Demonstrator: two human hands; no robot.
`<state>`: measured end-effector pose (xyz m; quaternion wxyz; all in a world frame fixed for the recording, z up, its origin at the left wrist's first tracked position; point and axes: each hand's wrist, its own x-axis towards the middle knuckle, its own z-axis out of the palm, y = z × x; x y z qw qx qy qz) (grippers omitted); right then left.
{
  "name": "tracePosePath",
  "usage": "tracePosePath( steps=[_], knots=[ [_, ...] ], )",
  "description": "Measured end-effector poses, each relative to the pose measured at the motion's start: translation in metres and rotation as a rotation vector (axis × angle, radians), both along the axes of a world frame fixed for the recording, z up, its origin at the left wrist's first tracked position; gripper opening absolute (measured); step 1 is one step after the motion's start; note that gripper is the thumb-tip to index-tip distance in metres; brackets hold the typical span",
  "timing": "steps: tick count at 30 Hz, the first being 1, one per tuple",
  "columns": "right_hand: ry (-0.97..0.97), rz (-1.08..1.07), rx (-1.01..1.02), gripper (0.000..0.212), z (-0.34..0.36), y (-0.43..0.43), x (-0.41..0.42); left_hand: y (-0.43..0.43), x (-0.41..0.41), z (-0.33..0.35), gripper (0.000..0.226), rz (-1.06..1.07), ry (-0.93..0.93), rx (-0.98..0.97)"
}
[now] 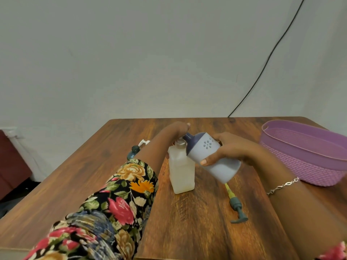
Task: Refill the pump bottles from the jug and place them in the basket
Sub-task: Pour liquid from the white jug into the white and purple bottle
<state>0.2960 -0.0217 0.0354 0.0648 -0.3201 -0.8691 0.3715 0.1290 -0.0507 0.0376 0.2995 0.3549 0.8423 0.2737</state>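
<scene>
A clear square pump bottle (181,171) stands open-necked on the wooden table (197,222), holding pale liquid. My right hand (231,149) grips a pale blue jug (212,158) with a dark blue spout, tilted so that the spout meets the bottle's neck. My left hand (176,130) is behind the bottle at its neck; its fingers are mostly hidden. A grey-green pump head (237,207) with a yellowish tube lies on the table to the right of the bottle. A dark teal bottle (133,151) with a white pump shows partly behind my left forearm.
A purple woven-look basket (300,147) sits at the table's right side, close to my right forearm. A black cable (266,62) runs down the wall behind the table. A dark red seat (11,162) stands left of the table.
</scene>
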Motion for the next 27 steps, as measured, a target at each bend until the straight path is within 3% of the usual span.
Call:
tracePosePath(
  steps=[4,10,14,16,19,21,24,27],
  knots=[
    [-0.004,-0.002,-0.001,0.053,0.0,-0.001,-0.001,0.002,0.0,-0.001,0.043,0.022,-0.014,0.014],
    [0.002,0.002,-0.002,0.054,0.009,-0.001,0.001,-0.006,-0.009,0.011,0.084,-0.011,-0.244,-0.073],
    [-0.012,0.0,0.025,0.055,0.007,-0.002,0.001,0.001,-0.014,-0.001,0.076,0.023,-0.3,-0.034],
    [-0.023,0.003,0.033,0.055,0.006,-0.004,0.0,0.004,-0.014,-0.007,0.069,0.04,-0.237,-0.017],
    [-0.034,0.008,0.052,0.053,0.001,-0.003,-0.001,0.004,-0.012,-0.009,0.035,0.036,-0.119,-0.004],
    [-0.026,-0.001,0.044,0.053,-0.001,-0.003,-0.001,0.005,-0.011,-0.009,0.032,0.045,-0.069,-0.035],
    [-0.008,-0.014,0.029,0.054,-0.002,-0.003,0.0,0.003,-0.009,-0.006,0.042,0.039,-0.091,-0.053],
    [0.023,-0.017,-0.012,0.052,0.002,-0.001,0.002,0.001,-0.01,0.002,0.069,0.051,-0.255,-0.064]
  ],
)
